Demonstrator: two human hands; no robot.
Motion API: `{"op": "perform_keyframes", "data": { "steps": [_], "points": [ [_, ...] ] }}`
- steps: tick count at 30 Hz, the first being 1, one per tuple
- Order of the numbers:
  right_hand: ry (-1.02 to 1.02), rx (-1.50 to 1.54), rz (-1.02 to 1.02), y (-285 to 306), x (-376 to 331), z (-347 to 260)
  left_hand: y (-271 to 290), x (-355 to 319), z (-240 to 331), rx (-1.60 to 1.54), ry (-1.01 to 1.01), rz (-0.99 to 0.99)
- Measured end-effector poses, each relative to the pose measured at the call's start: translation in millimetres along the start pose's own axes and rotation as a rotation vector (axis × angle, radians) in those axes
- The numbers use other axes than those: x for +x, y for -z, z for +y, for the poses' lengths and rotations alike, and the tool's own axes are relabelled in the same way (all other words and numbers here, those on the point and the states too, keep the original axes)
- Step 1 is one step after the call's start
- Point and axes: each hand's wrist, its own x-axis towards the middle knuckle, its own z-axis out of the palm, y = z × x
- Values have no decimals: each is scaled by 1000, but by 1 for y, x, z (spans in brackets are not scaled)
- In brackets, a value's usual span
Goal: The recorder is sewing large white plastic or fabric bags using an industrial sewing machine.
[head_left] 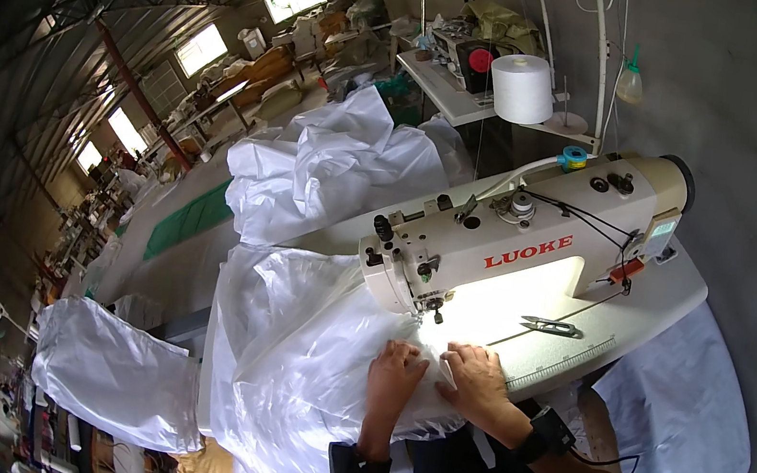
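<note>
A glossy white sheet point(318, 325), of fabric or plastic, lies in loose folds over the sewing machine's bed and hangs down toward me. My left hand point(392, 379) rests on it just in front of the needle area, fingers bent and gripping the material. Beside it, my right hand point(477, 384) pinches the sheet's edge between thumb and fingers. A gap of a few finger widths separates the two hands. The white sewing machine point(536, 220) stands directly beyond them, its lamp lighting the bed brightly. The presser foot point(431, 312) is just ahead of my fingers; the needle is too small to make out.
Thread snips point(551, 327) lie on the machine bed, right of the needle. A white thread cone point(521, 89) stands behind the machine. More white sheeting point(335, 168) is heaped on the far left; another piece point(113, 369) hangs at the left. White material point(682, 415) also drapes at the right.
</note>
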Motion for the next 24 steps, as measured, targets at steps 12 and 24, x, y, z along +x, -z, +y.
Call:
{"op": "perform_keyframes", "data": {
  "steps": [12, 24],
  "points": [
    [-66, 46, -12, 1, -11, -1, -16, -9, -6, 129, -364, 133],
    [129, -119, 35, -2, -33, -12, -8, -42, -1, 133, -157, 69]
  ]
}}
